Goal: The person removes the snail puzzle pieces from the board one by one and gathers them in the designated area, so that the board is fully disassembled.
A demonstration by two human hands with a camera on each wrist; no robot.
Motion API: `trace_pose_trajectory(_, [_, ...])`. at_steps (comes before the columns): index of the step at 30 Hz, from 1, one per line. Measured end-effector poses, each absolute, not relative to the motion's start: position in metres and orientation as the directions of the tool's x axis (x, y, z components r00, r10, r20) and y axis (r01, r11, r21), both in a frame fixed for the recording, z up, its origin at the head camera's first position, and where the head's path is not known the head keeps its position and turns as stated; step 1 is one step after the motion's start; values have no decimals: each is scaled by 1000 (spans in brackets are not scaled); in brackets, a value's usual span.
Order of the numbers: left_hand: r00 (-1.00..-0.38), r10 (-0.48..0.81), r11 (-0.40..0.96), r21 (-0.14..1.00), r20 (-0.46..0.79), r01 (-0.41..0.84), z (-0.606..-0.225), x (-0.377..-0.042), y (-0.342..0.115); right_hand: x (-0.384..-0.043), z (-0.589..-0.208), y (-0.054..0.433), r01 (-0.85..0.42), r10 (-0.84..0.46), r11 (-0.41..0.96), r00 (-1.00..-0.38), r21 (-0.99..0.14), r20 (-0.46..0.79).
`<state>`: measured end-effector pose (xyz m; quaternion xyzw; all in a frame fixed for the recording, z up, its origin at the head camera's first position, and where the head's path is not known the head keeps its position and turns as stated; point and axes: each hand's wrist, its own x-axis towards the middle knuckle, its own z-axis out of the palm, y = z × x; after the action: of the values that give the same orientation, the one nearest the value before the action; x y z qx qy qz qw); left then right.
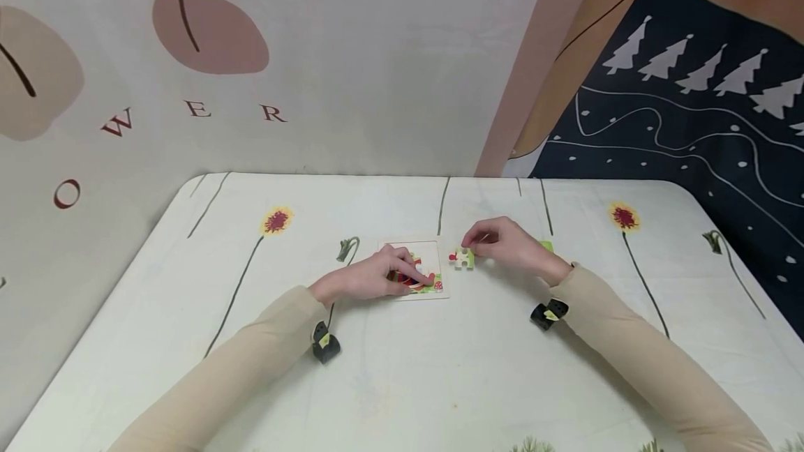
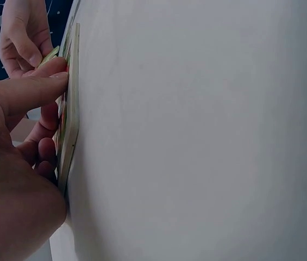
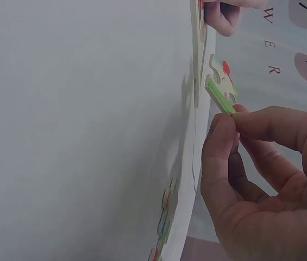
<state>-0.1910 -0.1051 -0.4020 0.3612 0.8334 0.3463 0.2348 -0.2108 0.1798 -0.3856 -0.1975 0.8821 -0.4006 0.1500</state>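
A flat wooden jigsaw board with a pale rim lies on the white table, some colourful pieces in its lower part. My left hand rests over its left side, with fingers stretched onto the picture; the left wrist view shows the thumb and fingertips touching the board's face. Just right of the board, my right hand pinches a jigsaw piece between thumb and fingertips. In the right wrist view this piece is tilted above the table, pale and red on its face with a green edge. The left hand covers part of the picture.
More jigsaw pieces lie on the table by the right wrist; in the head view a green one peeks out behind it. The tablecloth has printed flowers. A patterned cloth wall stands behind the table.
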Motion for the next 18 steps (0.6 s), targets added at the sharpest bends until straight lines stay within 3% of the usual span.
trace_pose_trajectory(18, [-629, 765, 499, 747, -141, 440, -402, -191, -106, -202, -379, 222, -184, -406, 616, -908, -766, -108])
